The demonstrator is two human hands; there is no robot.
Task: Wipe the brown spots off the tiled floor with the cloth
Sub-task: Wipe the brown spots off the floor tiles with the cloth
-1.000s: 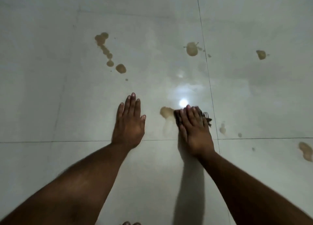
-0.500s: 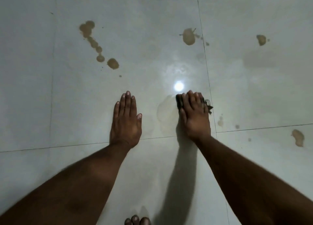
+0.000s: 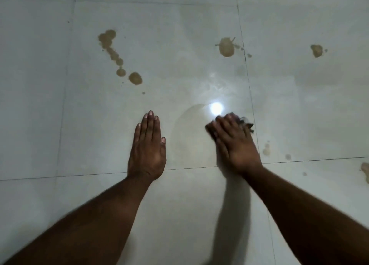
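Note:
My right hand (image 3: pixel 233 143) lies flat, fingers straight, pressing a dark cloth (image 3: pixel 246 125) onto the pale tiled floor (image 3: pixel 60 115); only the cloth's frayed edge shows past my fingers. My left hand (image 3: pixel 147 145) rests flat on the floor beside it, palm down. A faint wet smear (image 3: pixel 189 133) lies between the hands. Brown spots show farther out: a trail at the far left (image 3: pixel 111 51), a round one (image 3: pixel 135 78), a splat (image 3: pixel 226 47), one at the far right (image 3: pixel 316 50), small ones near the grout line (image 3: pixel 266 150).
Grout lines cross the floor: one runs sideways under my wrists (image 3: pixel 79 175), one runs away from me just right of the cloth (image 3: pixel 247 71). A bright light reflection (image 3: pixel 216 107) sits just beyond my right fingers. Another brown spot (image 3: pixel 365 170) lies at the right edge.
The brown spot left of the cloth is gone; a faint wet smear lies there. My right hand with the cloth has shifted over that patch. My left hand stays flat.

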